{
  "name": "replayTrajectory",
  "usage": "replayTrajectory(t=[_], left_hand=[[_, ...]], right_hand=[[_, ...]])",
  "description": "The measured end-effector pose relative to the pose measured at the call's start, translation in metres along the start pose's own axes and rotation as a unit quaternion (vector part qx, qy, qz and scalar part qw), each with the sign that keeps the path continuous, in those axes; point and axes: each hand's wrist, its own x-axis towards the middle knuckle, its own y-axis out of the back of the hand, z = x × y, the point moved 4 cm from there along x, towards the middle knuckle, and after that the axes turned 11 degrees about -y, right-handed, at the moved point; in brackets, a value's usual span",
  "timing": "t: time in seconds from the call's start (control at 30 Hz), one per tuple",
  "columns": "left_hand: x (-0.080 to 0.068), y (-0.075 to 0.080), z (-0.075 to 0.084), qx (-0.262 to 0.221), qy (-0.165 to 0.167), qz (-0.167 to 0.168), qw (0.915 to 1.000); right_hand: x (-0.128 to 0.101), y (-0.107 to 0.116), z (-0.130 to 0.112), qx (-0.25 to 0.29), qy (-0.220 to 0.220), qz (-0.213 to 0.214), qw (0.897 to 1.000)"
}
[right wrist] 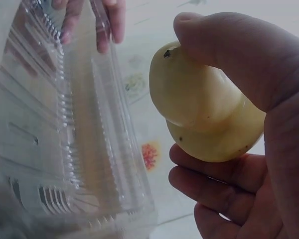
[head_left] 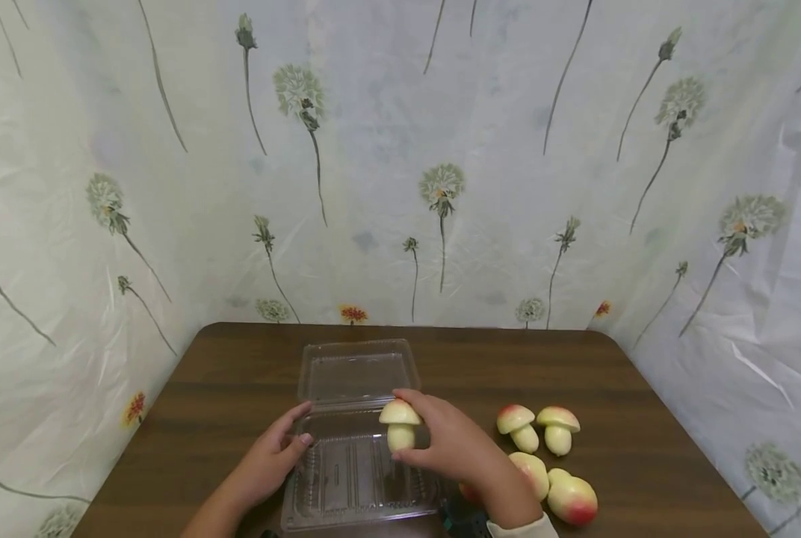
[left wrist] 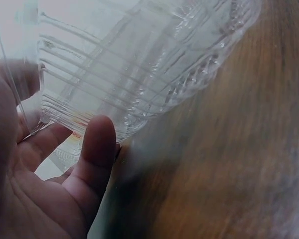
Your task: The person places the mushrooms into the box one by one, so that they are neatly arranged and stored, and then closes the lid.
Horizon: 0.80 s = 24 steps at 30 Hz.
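My right hand [head_left: 450, 437] pinches a toy mushroom [head_left: 400, 427] with a cream stem and a red-tinged cap, cap upward, above the right part of a clear plastic clamshell container [head_left: 353, 478]. In the right wrist view the mushroom [right wrist: 199, 99] sits between thumb and fingers, apart from the container wall [right wrist: 104, 124]. At the container's left edge, near the hinge, my left hand [head_left: 273, 456] grips the rim. Thumb and fingers lie on either side of that plastic wall [left wrist: 114, 89] in the left wrist view. The lid [head_left: 359, 371] lies folded back.
Several more toy mushrooms [head_left: 558, 430] lie on the brown wooden table [head_left: 649, 448] to the right, one partly hidden by my right forearm. A dark device [head_left: 461, 521] shows by the right wrist. Behind the table hangs a flower-printed curtain [head_left: 373, 149].
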Motion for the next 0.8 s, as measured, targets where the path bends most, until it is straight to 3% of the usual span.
replayTrajectory(t=[0.5, 0.8], left_hand=[[-0.001, 0.001, 0.002, 0.002, -0.012, -0.011, 0.9999], [-0.001, 0.0, -0.003, 0.009, 0.003, -0.01, 0.9999]], right_hand=[[0.005, -0.004, -0.011, -0.009, 0.004, -0.013, 1.0], [0.008, -0.002, -0.018, -0.008, 0.006, -0.022, 1.0]])
